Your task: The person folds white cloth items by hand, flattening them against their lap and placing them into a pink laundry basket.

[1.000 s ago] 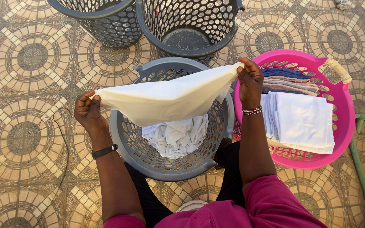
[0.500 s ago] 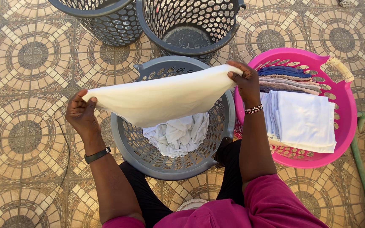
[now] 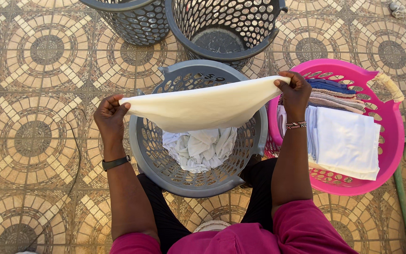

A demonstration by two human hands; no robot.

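Note:
A cream cloth (image 3: 203, 106) is stretched flat between my two hands, above a grey perforated basket (image 3: 149, 153). My left hand (image 3: 110, 114) pinches its left corner, with a dark band on that wrist. At the right corner my right hand (image 3: 296, 91) grips the cloth, a beaded bracelet on the wrist. Crumpled white laundry (image 3: 198, 148) lies in the grey basket under the cloth. To the right, a pink basket (image 3: 391, 117) holds folded white cloth (image 3: 346, 141) and a stack of folded blue and brownish pieces (image 3: 334, 94).
Two more grey perforated baskets stand at the top, one (image 3: 226, 28) empty and one (image 3: 128, 21) partly cut off. The floor is patterned tile. A thin black cable (image 3: 74, 155) runs on the left, and a green pipe (image 3: 402, 197) lies at the right edge.
Both hands have shifted slightly, the left one rising and the right one moving up, pulling the cream cloth tauter and flatter over the basket.

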